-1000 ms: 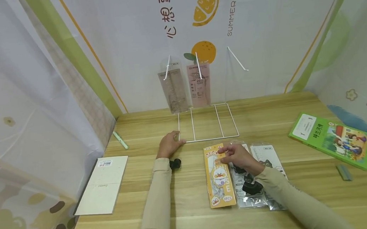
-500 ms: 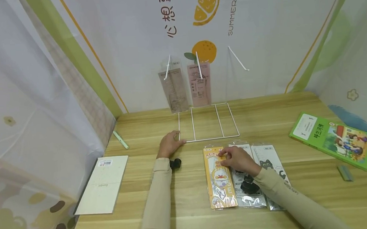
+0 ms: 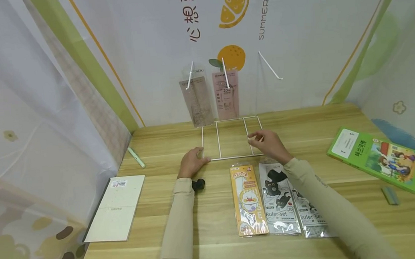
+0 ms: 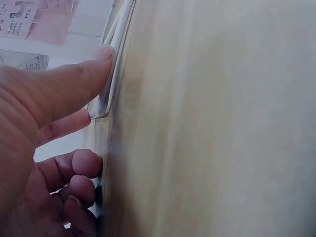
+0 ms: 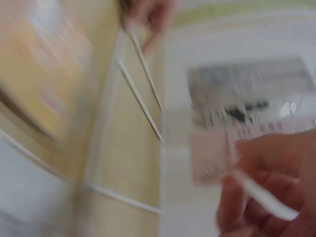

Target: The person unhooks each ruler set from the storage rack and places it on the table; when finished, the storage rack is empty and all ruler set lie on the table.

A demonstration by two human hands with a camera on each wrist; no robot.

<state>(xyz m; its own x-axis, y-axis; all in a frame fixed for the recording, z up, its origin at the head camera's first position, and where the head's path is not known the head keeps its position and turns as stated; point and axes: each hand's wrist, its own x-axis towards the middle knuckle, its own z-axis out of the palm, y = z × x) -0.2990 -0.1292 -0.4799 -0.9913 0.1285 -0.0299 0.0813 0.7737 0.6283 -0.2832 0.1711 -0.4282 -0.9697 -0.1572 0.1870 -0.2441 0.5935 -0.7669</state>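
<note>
In the head view my left hand (image 3: 191,162) pinches the front left corner of a white wire rack (image 3: 234,157). The left wrist view has the thumb pressed on the wire and the index finger at the corner. My right hand (image 3: 269,144) hovers above the rack's right side, fingers bent, thumb and index apart with nothing showing between them. In the blurred right wrist view a white rod (image 5: 269,200) overlaps its fingers. Below lie an orange duck ruler-set pack (image 3: 250,218) and two black-cat ruler-set packs (image 3: 280,204), the right one partly under the sleeve.
Three white hooks (image 3: 270,65) jut out at the back; a grey pack (image 3: 197,102) and a pink pack (image 3: 227,100) hang from two. A notebook (image 3: 117,210) and green pen (image 3: 136,157) lie left, a green book (image 3: 377,159) and eraser (image 3: 390,195) right.
My right hand has left the duck pack and moved up and forward over the rack, uncovering more of the packs. The left hand has stayed at the rack's corner.
</note>
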